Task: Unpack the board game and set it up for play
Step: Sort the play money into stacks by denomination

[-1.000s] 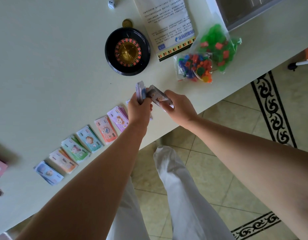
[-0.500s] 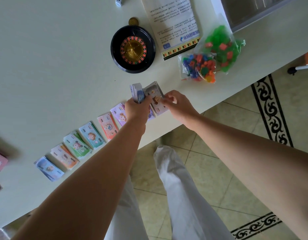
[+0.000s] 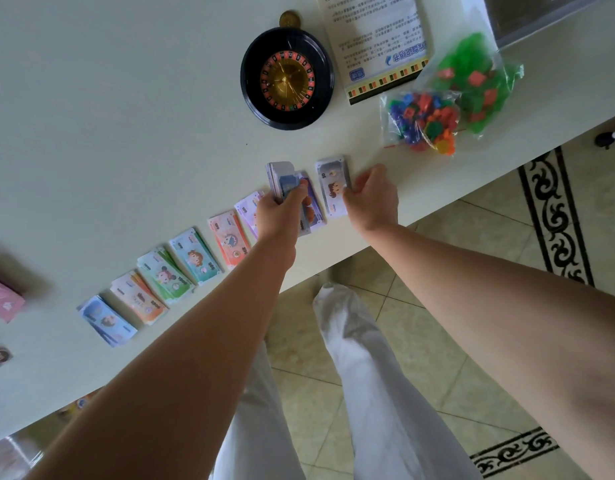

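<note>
While the left hand [image 3: 281, 213] grips a banknote wad [image 3: 280, 174] mid-frame, the right hand [image 3: 372, 199] pinches a grey pile [image 3: 331, 188] beside it, lengthwise up-frame.

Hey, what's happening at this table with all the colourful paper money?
A person is sorting play money for a board game. Their left hand grips a stack of notes just above the table. Their right hand pinches some grey notes, held flat at the right end of a row of piles along the table's near edge. Farther back sit a roulette wheel, an instruction sheet and two bags of plastic pieces, their contents still inside.
</note>
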